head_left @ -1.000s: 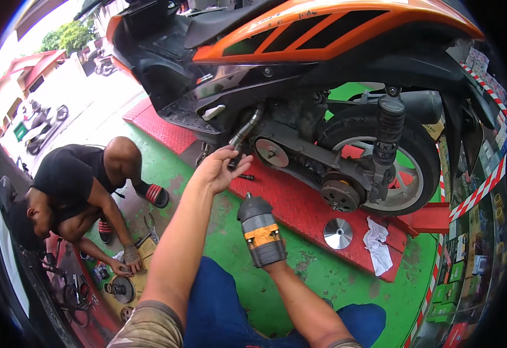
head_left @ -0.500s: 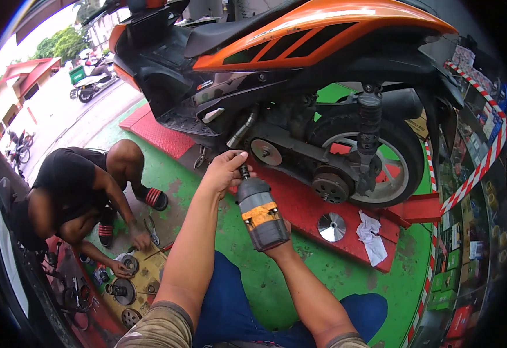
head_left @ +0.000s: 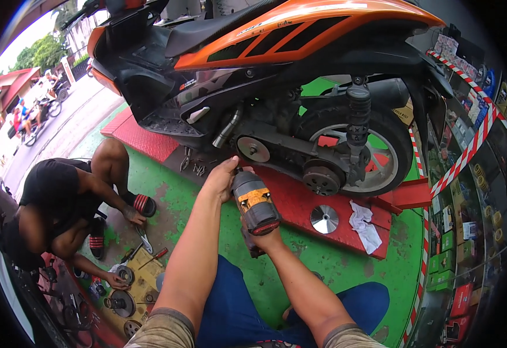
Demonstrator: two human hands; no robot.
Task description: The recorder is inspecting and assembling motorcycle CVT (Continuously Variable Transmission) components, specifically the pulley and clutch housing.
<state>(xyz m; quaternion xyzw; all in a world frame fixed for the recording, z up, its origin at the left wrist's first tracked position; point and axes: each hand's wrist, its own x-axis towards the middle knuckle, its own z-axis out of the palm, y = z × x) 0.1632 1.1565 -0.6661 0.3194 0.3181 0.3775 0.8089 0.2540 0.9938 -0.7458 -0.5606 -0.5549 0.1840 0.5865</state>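
Observation:
A black and grey impact wrench (head_left: 254, 200) with a worn orange band is between my hands, its nose toward the scooter (head_left: 253, 75). My right hand (head_left: 266, 239) is wrapped round its grip, mostly hidden under the tool body. At the nose, my left hand (head_left: 223, 177) is closed, thumb up; the socket end is hidden by it. Just beyond the nose is the scooter's exposed drive side: a round metal plate (head_left: 253, 149) on a shaft in front, and a dark slotted clutch drum (head_left: 322, 177) by the rear wheel (head_left: 390, 156).
A shiny metal disc (head_left: 325, 220) and a white rag (head_left: 365, 226) lie on the red lift platform (head_left: 291, 203). At left a person (head_left: 62, 203) squats, one hand at a ring-shaped part, beside cardboard (head_left: 143, 272) with tools and parts. Striped tape (head_left: 468, 156) borders shelves at right.
The wrench has tilted more upright, and its nose has slipped out of sight behind my left hand. The squatting person's farther hand has moved away from the pliers toward the sandal.

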